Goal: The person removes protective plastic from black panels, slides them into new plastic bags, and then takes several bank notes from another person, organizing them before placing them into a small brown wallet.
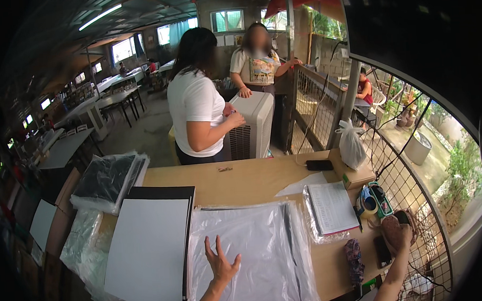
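Note:
My left hand [222,263] is raised with its fingers spread, holding nothing. It is over a stack of clear plastic sleeves [256,257] with pale and dark sheets inside. At the right edge of the table, my right hand [402,237] is on a brown pouch [389,228]; its fingertips are hidden against the pouch. A black phone-like case [382,251] lies beside that pouch, and a folded patterned umbrella [354,261] is nearer my left hand. To the left of the sleeves rests a large white board [146,251] on a black one.
A spiral notebook [332,208], a tape roll [367,204], a phone [319,165] and a box [355,175] bearing a tied white bag [353,148] line the right side. Plastic-wrapped dark sheets [105,178] lie left. Two people stand beyond the table by a grey air cooler [255,109]. Wire mesh borders the right.

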`<state>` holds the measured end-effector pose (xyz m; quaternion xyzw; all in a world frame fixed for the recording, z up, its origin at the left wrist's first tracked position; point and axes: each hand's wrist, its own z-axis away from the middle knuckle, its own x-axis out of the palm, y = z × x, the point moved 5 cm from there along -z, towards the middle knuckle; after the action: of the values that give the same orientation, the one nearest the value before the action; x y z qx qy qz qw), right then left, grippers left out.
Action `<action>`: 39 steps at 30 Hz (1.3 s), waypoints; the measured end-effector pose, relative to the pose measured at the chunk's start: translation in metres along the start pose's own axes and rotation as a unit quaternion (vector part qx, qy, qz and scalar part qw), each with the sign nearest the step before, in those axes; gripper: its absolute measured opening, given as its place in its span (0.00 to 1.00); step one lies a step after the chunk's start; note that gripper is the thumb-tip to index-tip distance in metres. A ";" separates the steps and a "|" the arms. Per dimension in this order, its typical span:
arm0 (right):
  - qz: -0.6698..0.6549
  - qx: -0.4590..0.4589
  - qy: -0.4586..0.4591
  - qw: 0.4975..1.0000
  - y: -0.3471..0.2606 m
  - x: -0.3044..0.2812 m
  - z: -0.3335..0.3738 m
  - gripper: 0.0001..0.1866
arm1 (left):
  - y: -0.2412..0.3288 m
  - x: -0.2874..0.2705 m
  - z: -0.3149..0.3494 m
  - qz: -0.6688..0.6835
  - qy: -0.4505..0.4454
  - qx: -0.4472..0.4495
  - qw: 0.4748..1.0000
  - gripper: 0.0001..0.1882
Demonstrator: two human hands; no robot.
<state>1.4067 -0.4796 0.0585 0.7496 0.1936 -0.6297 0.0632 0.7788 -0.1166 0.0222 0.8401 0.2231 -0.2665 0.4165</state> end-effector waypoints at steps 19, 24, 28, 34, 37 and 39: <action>-0.383 0.256 0.070 0.885 0.169 -0.059 0.136 0.10 | 0.212 0.071 0.004 0.232 -0.117 0.262 0.929 0.44; -0.356 0.274 0.027 0.893 0.142 -0.019 0.146 0.10 | 0.312 0.141 0.062 0.340 -0.235 0.293 0.862 0.45; -0.360 0.317 0.036 0.877 0.160 0.026 0.117 0.12 | 0.385 0.208 0.097 0.353 -0.288 0.302 0.838 0.45; -0.118 0.277 0.054 0.952 0.172 0.085 0.069 0.25 | 0.485 0.309 0.121 0.363 -0.342 0.311 0.809 0.44; -0.045 0.248 0.058 0.966 0.185 0.088 0.052 0.25 | 0.528 0.352 0.136 0.331 -0.234 0.438 0.802 0.46; -0.078 0.204 0.009 0.976 0.162 0.084 0.035 0.24 | 0.535 0.387 0.130 0.266 -0.219 0.475 0.810 0.45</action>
<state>1.4459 -0.6224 -0.0536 0.7349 0.1198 -0.6521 -0.1424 1.3575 -0.4597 0.0213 0.8792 -0.2602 -0.3950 0.0575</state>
